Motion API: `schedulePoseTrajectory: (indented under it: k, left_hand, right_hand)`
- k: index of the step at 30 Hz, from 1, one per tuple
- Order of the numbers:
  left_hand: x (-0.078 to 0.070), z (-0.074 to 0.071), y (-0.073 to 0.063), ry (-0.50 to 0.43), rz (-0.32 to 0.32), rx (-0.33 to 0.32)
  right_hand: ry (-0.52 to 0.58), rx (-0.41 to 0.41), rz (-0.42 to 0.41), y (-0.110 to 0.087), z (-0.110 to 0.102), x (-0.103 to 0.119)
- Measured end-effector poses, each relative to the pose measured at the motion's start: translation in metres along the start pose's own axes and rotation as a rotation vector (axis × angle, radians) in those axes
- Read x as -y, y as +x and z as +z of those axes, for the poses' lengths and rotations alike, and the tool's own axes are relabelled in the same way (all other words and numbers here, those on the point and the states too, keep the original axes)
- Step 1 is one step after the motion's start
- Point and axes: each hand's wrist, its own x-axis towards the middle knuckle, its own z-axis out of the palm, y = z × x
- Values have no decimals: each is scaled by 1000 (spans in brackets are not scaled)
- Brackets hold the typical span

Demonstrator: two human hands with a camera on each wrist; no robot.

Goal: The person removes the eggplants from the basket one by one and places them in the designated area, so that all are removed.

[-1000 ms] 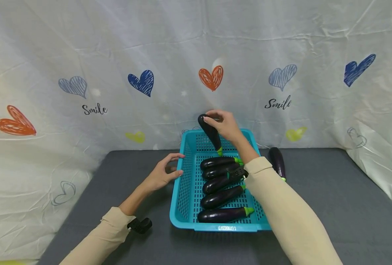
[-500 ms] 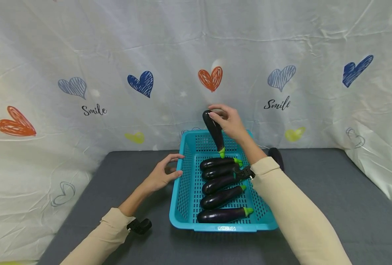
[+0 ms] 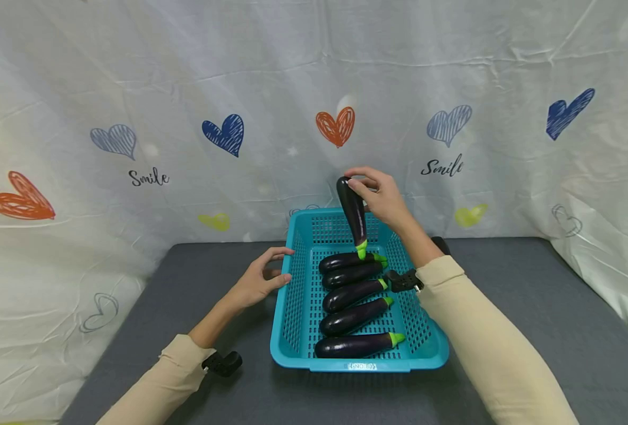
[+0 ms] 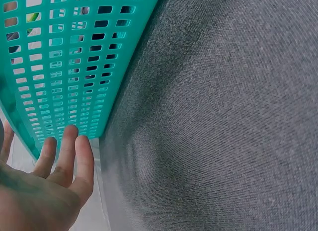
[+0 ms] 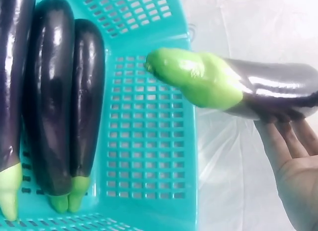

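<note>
In the head view, my right hand (image 3: 385, 198) grips a dark purple eggplant (image 3: 352, 206) near its rounded end, above the back of a blue plastic basket (image 3: 278, 339). The held eggplant's green stem end hangs downward. The right wrist view shows this eggplant (image 5: 278, 87) with fingers against its underside. Several eggplants (image 3: 352, 346) lie in a row across the basket, their green caps to the right. My left hand (image 3: 258, 280) is at the basket's left rim with its fingers loosely spread; in the left wrist view, its fingers (image 4: 67, 156) are by the perforated outer wall.
A dark grey cloth (image 3: 516, 307) covers the table. Beyond the basket's right side, another eggplant (image 3: 441, 245) shows partly behind my right forearm. A pale curtain (image 3: 293, 71) printed with hearts hangs close behind the table.
My right hand has moved right with the eggplant, which now hangs more upright. My right forearm hides more of the eggplant outside the basket. The left hand has stayed at the rim.
</note>
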Motion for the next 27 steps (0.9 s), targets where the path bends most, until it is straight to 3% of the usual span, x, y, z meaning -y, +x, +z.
schedulePoseTrajectory:
  k: [7,17,27]
  left_hand:
    - [0,1,0,-19,-9,6]
    - [1,0,0,-21,3,6]
    - [1,1,0,-17,-10,8]
  right_hand:
    - [-11,5,29,-6,-4,2]
    - [59,53,117,-12,-3,0]
    - [87,94,92,-11,-8,7]
